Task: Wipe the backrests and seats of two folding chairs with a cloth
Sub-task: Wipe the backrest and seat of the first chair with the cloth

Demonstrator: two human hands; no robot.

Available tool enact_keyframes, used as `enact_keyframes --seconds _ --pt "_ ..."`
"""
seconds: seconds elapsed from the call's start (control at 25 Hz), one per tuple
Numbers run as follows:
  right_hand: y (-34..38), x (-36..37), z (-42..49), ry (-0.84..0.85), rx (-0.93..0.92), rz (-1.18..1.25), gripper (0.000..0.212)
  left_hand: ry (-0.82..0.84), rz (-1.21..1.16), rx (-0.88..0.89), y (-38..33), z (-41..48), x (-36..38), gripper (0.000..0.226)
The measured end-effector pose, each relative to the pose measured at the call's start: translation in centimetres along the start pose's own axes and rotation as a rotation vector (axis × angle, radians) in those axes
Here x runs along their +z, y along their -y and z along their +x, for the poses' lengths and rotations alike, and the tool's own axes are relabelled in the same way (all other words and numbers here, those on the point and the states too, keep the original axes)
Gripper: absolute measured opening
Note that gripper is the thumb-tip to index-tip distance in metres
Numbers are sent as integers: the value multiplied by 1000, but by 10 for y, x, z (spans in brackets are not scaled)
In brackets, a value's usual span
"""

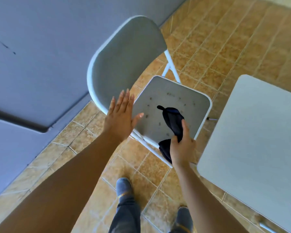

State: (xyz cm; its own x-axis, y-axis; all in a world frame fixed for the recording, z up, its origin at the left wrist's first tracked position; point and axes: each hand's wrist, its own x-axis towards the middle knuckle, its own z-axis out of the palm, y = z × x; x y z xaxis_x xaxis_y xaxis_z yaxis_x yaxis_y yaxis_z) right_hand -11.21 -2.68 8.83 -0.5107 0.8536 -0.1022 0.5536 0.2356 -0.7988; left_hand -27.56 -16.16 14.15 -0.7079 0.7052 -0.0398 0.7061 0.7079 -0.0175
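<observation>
Bare forearms (60,179), dark blue jeans (126,216), grey-blue shoes (123,185)

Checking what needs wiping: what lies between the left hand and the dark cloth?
In the head view, only bare grey seat with small dark specks lies between the left hand and the cloth, which the right hand grips.

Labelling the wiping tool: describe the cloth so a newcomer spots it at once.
Find the white folding chair on the tan tiled floor, beside the pale table. Above its speckled seat the right hand grips a crumpled cloth. It is the only dark navy thing against the grey seat.
</observation>
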Motion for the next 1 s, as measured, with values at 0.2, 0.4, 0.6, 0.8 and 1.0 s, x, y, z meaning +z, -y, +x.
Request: enact_keyframes --seconds 0.2,0.4,0.6,0.8,1.0 --pt "99 92 15 -17 -4 172 60 -132 93 11 96 58 -43 80" --pt "168 148 51 -75 -26 395 60 -71 -70 44 129 117 -59 69" --pt "198 195 63 -52 -118 349 56 -1 -297 56 129 175 -65 57" --pt "186 215 78 -33 52 470 48 -101 -273 45 126 176 -56 55" --pt "205 215 118 -108 -17 591 46 -105 -296 47 128 177 -56 62"
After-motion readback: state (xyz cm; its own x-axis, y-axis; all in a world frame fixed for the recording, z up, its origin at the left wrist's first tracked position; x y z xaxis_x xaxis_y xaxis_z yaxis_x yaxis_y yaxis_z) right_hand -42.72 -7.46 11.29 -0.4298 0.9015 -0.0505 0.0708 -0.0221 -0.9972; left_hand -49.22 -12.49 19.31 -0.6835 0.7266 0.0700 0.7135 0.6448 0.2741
